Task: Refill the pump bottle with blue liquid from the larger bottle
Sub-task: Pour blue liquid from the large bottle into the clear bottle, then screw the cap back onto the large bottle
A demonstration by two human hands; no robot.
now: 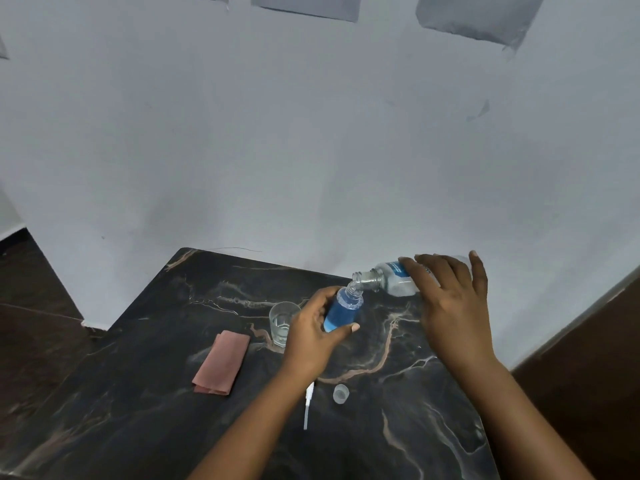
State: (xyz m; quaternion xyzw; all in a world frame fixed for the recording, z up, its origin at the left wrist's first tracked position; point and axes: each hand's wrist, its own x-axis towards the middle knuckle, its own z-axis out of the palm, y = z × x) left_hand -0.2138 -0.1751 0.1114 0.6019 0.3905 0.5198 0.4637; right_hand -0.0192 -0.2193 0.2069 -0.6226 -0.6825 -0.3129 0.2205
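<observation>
My left hand (313, 332) grips the small pump bottle (343, 311), uncapped, tilted and mostly full of blue liquid. My right hand (450, 299) holds the larger clear bottle (391, 277) tipped almost flat, its open neck touching the small bottle's mouth. The larger bottle looks nearly drained and carries a blue and white label. The white pump head with its tube (307, 405) lies on the table near my left forearm. A clear cap (340, 393) rests beside it.
A dark marble table (173, 393) stands against a white wall. A glass with some water (282, 322) is just left of my left hand. A folded pink cloth (221, 362) lies further left. Dark floor runs along both sides.
</observation>
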